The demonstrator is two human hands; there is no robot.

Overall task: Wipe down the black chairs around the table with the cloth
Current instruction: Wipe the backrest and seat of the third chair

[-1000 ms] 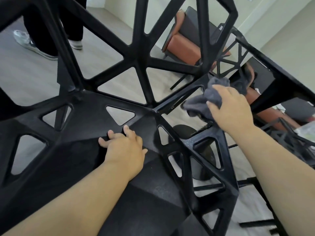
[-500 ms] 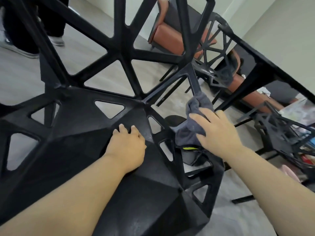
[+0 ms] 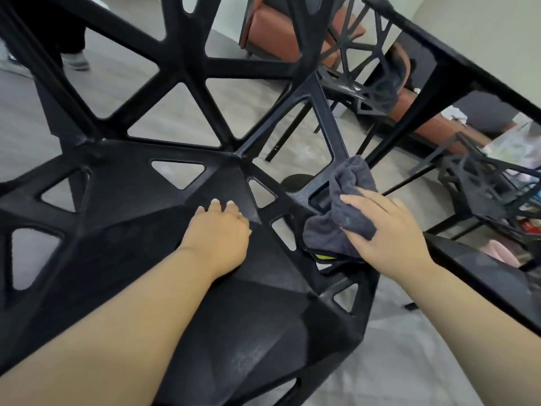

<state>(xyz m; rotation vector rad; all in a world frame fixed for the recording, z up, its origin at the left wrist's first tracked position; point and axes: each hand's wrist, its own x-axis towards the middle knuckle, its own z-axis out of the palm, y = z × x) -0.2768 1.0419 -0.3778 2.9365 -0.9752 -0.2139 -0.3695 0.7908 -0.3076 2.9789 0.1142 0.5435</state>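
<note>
A black chair (image 3: 123, 183) with triangular cut-outs fills the head view, its backrest struts running up and away. My left hand (image 3: 218, 238) rests on the seat near the middle, fingertips pointing toward the backrest. My right hand (image 3: 392, 235) holds a grey cloth (image 3: 348, 186) against the chair's right side, where a slanted strut meets the seat edge. The cloth bunches over the strut and folds around my middle fingers. My thumb is hidden.
Two more black lattice chairs (image 3: 357, 92) (image 3: 480, 183) stand at a black table (image 3: 456, 68) on the right. An orange-seated chair (image 3: 272, 27) is behind. Another person's shoe (image 3: 76, 61) is on the grey floor at top left. Clutter lies at far right.
My right hand has slid the cloth down the slanted strut, from high on the backrest side to the seat edge. My left hand stays on the seat.
</note>
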